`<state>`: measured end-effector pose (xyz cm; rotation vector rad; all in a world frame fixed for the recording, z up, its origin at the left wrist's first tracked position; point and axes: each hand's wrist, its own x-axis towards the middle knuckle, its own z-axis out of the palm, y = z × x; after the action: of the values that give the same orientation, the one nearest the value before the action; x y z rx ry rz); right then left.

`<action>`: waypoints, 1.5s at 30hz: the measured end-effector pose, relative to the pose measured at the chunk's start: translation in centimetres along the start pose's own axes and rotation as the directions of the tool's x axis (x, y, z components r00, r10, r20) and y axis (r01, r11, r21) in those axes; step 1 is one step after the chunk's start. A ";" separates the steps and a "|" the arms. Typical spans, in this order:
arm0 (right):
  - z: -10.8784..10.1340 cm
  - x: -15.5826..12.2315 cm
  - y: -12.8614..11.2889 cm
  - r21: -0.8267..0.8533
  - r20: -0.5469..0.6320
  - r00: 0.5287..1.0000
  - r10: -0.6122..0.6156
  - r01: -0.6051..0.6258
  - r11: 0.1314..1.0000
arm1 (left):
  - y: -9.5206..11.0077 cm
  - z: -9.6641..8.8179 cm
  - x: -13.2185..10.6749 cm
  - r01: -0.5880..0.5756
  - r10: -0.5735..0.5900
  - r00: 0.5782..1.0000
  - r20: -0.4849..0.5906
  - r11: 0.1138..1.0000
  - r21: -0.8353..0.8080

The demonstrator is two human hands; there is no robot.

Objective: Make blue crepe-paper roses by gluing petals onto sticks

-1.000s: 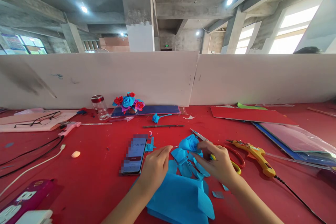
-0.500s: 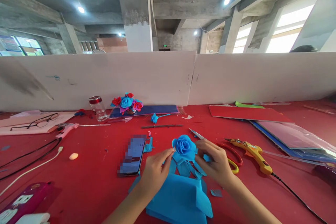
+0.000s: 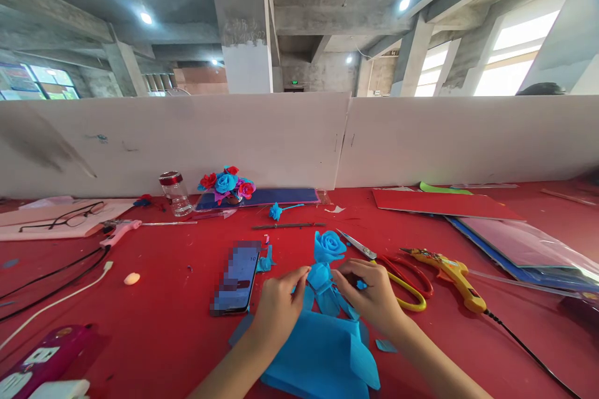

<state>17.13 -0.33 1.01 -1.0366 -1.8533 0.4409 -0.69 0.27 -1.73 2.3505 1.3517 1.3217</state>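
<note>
A blue paper rose stands upright above the red table, with loose blue petals hanging below its base. My left hand pinches the lower left of the rose's base with its fingertips. On the other side, my right hand pinches the lower right of the base, fingers curled. Both hands hover over a folded sheet of blue crepe paper near the table's front edge. Just left of my left hand lies a phone.
Scissors and a yellow glue gun with its cord lie to the right of my right hand. Coloured sheets are at the back right. A paper bouquet, a jar, a pink glue gun, glasses and a power strip sit left.
The rose turned from facing me to standing upright and rose a little. Both hands slid down to its base.
</note>
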 end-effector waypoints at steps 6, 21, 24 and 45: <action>1.3 0.2 0.5 0.070 0.110 0.967 0.230 -0.239 0.969 | -0.4 0.6 -0.6 -0.147 0.135 0.989 0.058 0.938 0.315; 1.7 0.3 0.7 0.171 0.042 0.920 0.389 -0.391 0.905 | -0.5 0.4 -1.0 -0.333 0.292 0.943 0.162 0.776 0.536; 1.8 0.2 0.8 0.209 0.040 0.918 0.395 -0.394 0.895 | -0.1 0.0 -0.8 -0.395 0.350 0.917 0.190 0.727 0.561; 1.1 -0.4 0.4 0.129 0.063 0.990 -0.125 0.116 0.985 | 0.6 0.1 -0.2 0.006 0.009 0.997 0.079 0.983 -0.182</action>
<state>16.42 -0.27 -0.02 -0.8293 -1.9134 0.5200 -0.30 -0.23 -1.60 2.2563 1.1541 1.2789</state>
